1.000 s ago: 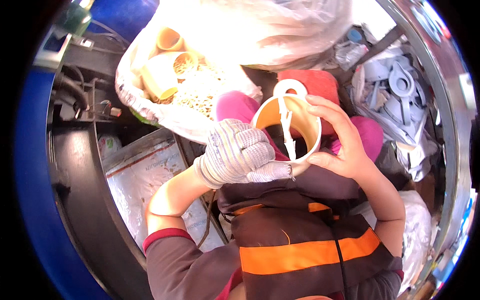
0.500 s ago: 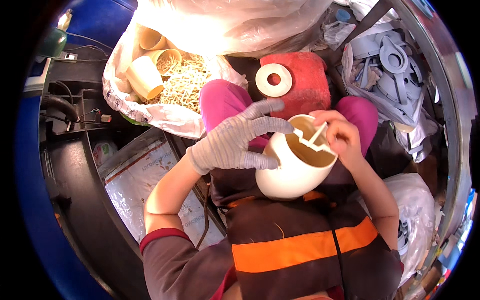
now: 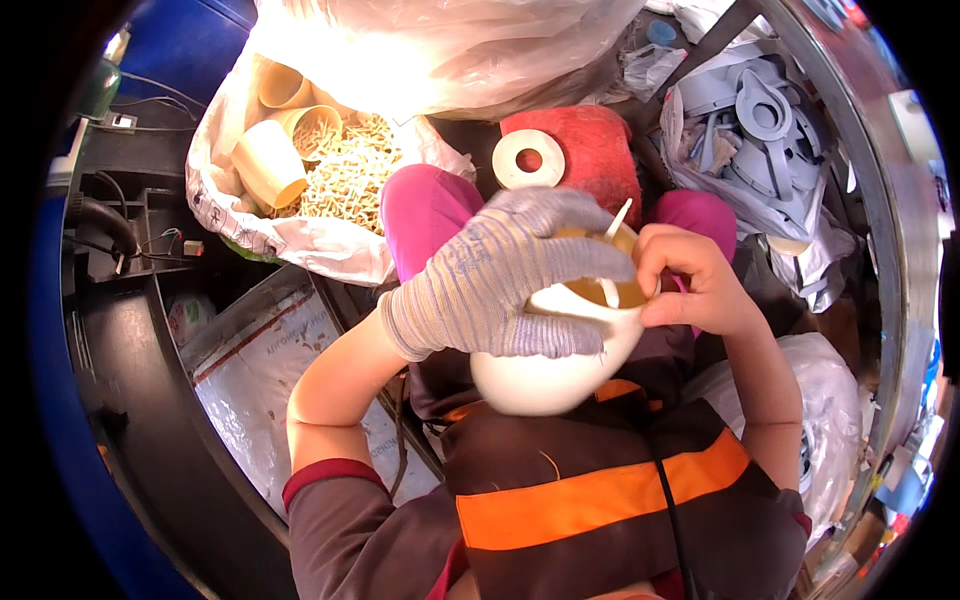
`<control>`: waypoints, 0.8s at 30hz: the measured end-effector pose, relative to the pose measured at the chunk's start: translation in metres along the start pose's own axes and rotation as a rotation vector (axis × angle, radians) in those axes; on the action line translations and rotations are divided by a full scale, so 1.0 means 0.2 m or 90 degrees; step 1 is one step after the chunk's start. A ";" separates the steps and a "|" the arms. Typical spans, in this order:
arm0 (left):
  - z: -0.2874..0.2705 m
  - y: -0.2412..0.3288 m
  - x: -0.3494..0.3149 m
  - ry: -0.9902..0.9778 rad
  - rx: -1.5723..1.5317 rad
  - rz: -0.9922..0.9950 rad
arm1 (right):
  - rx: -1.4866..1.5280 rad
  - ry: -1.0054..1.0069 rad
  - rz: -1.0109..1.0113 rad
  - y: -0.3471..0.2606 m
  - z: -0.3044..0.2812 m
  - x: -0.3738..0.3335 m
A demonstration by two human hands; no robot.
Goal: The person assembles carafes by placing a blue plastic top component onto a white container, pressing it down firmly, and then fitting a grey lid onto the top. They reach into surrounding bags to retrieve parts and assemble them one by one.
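Observation:
A cream, rounded plastic cup (image 3: pixel 535 385) is tilted in my lap, its open mouth turned up and to the right. My left hand (image 3: pixel 510 275), in a grey striped knit glove, wraps over the cup's left side and mouth, fingers reaching across the opening. With bare fingers, my right hand (image 3: pixel 690 275) pinches at the right rim. A thin cream plastic strip (image 3: pixel 619 218) sticks up out of the mouth; its lower part shows between the gloved fingers. Whether the right fingertips also grip the strip is hidden.
A white sack (image 3: pixel 325 250) with cream cups and many small plastic bits stands at the front left. Ahead is a red block (image 3: pixel 600 165) with a cream ring (image 3: pixel 528 159) on it. A bag of grey plastic parts (image 3: pixel 765 140) lies right, near a metal post (image 3: pixel 860 110).
My left hand has moved right and closed over the cup's mouth. The cup has shifted slightly left and down, and the right fingers have moved down along the rim.

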State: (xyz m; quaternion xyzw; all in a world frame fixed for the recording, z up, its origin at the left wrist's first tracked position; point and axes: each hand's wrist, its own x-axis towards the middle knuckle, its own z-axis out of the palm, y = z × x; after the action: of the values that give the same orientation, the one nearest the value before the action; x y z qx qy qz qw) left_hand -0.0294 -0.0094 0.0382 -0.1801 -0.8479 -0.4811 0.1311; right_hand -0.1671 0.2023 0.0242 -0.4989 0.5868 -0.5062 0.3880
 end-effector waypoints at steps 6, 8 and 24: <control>0.11 -0.16 -0.13 -0.179 -0.092 -0.059 | 0.033 -0.059 0.076 0.08 0.12 0.00; 0.18 -0.27 -0.30 0.045 -0.117 -0.026 | -0.030 0.005 0.059 0.10 0.19 -0.02; 0.30 -0.36 -0.13 -0.071 -0.197 -0.468 | -0.143 0.479 0.055 0.10 0.16 -0.37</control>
State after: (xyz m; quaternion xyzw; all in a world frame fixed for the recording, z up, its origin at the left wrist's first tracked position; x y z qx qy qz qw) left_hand -0.0404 0.0034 -0.0571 0.0922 -0.7793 -0.6071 -0.1246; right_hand -0.1249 0.2682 -0.0057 -0.2928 0.7602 -0.5695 0.1096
